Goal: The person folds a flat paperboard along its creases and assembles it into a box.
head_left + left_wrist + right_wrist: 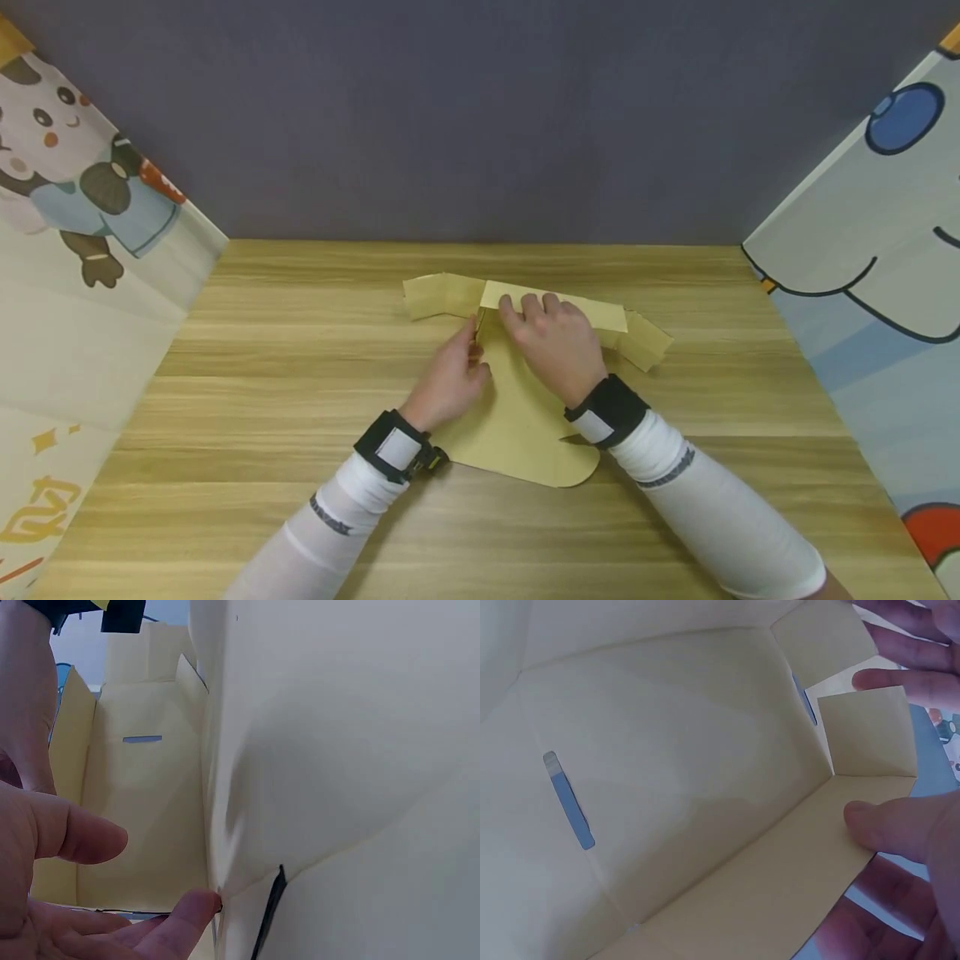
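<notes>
gripping a folded cardboard piece [517,417] with the right hand [558,346]

head view: yellow writing [41,512] on the left printed panel [97,350] cannot be made out; bands on the white sleeves [697,500] carry markings too small to read. the plain tan cardboard lies mid-table on the wood-grain table [262,375], its near end flat, its far edge folded up into a strip [555,304] with flaps [442,296] left and right. the right hand's fingers lie over that strip; the left hand [450,375] is at its left end.

left wrist view: the left thumb stands apart, fingers extended, one fingertip touching a corner; a slot [142,739] pierces one panel.

right wrist view: thumb and fingers pinch a raised wall [780,862] of the part-formed box shape; a longer slot [570,802] shows blue.
</notes>
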`<control>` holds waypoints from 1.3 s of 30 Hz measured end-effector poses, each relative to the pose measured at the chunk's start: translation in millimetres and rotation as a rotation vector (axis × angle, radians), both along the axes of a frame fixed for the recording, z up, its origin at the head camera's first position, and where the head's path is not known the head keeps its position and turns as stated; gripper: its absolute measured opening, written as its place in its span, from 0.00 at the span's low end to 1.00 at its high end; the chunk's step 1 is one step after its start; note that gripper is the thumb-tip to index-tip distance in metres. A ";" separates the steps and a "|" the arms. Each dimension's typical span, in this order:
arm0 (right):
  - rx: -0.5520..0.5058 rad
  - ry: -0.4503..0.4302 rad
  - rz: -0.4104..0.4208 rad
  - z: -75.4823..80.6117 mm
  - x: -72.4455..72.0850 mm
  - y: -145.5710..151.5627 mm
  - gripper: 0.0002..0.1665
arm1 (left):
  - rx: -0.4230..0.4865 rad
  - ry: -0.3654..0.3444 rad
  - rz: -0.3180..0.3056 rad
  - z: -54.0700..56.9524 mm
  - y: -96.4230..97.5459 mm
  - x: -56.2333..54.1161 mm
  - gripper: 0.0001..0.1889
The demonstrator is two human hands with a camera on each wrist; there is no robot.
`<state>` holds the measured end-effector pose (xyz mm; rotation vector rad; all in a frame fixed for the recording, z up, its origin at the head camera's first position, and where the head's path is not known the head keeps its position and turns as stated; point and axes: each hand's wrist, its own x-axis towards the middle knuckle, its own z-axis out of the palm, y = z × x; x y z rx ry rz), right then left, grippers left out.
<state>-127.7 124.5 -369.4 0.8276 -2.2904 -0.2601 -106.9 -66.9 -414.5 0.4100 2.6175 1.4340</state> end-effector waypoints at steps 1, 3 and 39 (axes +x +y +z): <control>0.001 0.002 0.001 -0.5 0.8 -0.3 0.15 | -0.003 0.005 -0.002 -0.4 0.0 0.4 0.41; 0.000 0.005 0.003 -1.9 2.6 -0.7 0.15 | -0.008 0.013 -0.006 -1.5 0.0 1.0 0.41; 0.043 0.034 0.004 -17.0 13.2 -3.3 0.15 | 0.027 0.020 0.108 4.8 -18.6 -1.6 0.24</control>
